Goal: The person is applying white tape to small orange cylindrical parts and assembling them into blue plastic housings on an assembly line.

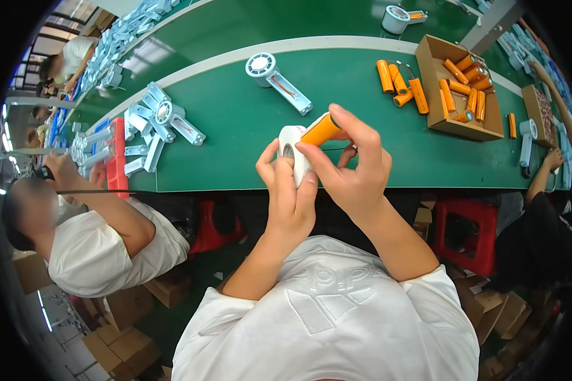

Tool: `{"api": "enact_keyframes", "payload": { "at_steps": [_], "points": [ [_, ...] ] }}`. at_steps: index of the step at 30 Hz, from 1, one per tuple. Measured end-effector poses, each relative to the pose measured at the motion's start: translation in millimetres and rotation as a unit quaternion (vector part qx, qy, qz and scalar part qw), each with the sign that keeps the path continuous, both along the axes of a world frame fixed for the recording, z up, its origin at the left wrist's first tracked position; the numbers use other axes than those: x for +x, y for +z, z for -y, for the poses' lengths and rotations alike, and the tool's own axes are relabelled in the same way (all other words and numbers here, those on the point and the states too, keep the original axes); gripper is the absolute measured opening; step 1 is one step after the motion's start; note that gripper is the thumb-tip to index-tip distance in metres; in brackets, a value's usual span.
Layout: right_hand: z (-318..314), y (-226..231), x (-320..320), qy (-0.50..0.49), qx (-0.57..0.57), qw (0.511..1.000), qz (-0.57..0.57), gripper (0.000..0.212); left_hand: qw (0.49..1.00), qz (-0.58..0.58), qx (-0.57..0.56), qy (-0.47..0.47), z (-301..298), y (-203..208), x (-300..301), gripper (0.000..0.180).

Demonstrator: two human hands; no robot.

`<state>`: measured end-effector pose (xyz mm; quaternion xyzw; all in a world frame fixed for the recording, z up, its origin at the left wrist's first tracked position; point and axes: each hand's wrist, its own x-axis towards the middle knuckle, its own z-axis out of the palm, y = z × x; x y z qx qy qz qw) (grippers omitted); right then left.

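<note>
My left hand (288, 190) grips a white roll (290, 134), which looks like tape, with fingers at its round core hole. An orange cylindrical battery (321, 130) is pinched between the thumb and fingers of my right hand (361, 162), tilted and against the roll's upper right side. My fingers hide part of both things. Beyond my hands, a light blue fan housing (292, 94) with a round grille head lies on the green table (216, 120), its long handle open and a wire inside.
At right, a cardboard box (464, 127) holds several orange batteries, with loose batteries (417, 95) beside it. Light blue housings (165, 114) are piled at left near a red bin (117, 159). Co-workers sit on both sides; a red stool (467, 209) stands at right.
</note>
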<state>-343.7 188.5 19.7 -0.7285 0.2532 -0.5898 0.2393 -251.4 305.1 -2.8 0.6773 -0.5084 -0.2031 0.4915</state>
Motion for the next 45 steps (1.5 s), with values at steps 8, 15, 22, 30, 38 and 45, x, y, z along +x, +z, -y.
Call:
{"api": "enact_keyframes", "payload": {
  "at_steps": [8, 15, 22, 30, 38, 45],
  "points": [
    [19.3, -15.0, -3.9, 0.001, -0.114, 0.994, 0.007, 0.071, 0.990, -0.114, 0.068, -0.040, 1.0, 20.4, 10.7, 0.029],
    [22.6, -15.3, -0.5, -0.020, -0.125, 0.992, -0.009, 0.066, 0.978, -0.181, 0.094, -0.039, 2.0, 27.8, 11.2, 0.026],
    [51.9, -15.4, -11.9, -0.076, -0.151, 0.984, -0.049, 0.058, 0.987, -0.118, 0.077, -0.072, -13.0, 39.6, 3.4, 0.027],
    [71.7, -6.2, -66.0, 0.063, 0.361, 0.907, 0.207, 0.056, 0.957, 0.259, 0.126, 0.032, -16.4, 9.6, 71.4, 0.055],
    [65.0, -33.3, -88.8, 0.184, 0.449, 0.837, 0.254, 0.056, 0.905, 0.419, 0.061, 0.046, 31.7, 42.0, 104.0, 0.047],
    [62.4, -36.6, -86.0, 0.188, 0.437, 0.853, 0.216, 0.059, 0.795, 0.601, -0.047, -0.069, 120.9, 41.5, 137.1, 0.028]
  ]
}}
